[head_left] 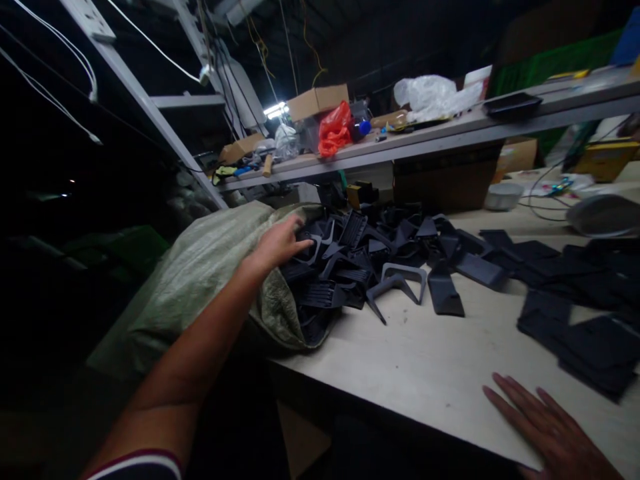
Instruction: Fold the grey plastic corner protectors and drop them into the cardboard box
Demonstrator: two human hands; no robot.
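Observation:
My left hand [283, 241] reaches over the mouth of a green woven sack [215, 257], thumb and fingers apart, beside a heap of black plastic parts [355, 250]. Some of these parts lie inside the sack's mouth, others spill onto the pale table [400, 360]. At the lower right, my right hand [545, 423] is over the table near its front edge, fingers spread and holding nothing. An angular frame-like part [407, 272] and a flat black piece [444, 291] lie at the heap's front.
Flat black pieces [595, 340] are piled at the right. Behind the heap runs a raised shelf [435, 141] with a red plastic bag [335, 130], a cardboard box [319, 101] and clear plastic [433, 95]. A metal post [145, 100] slants at the left; cables hang nearby.

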